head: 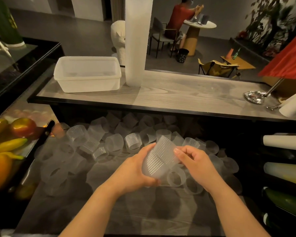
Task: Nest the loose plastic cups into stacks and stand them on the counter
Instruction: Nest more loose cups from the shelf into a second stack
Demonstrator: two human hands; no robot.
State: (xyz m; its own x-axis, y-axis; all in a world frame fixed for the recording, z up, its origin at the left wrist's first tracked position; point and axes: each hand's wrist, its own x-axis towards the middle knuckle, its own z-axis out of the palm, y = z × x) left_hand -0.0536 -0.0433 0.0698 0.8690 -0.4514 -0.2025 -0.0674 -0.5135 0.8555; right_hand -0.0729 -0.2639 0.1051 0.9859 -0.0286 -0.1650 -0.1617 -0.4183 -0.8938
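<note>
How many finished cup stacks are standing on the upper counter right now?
1: a tall stack stands on the upper counter just right of the empty plastic tub. Its top runs out of frame; no other stack shows there.

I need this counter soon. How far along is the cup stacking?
Done: one tall stack stands on the counter. In hand: the left hand grips a short nest of cups, and the right hand pinches its rim. Left: many loose cups on the lower shelf.
</note>
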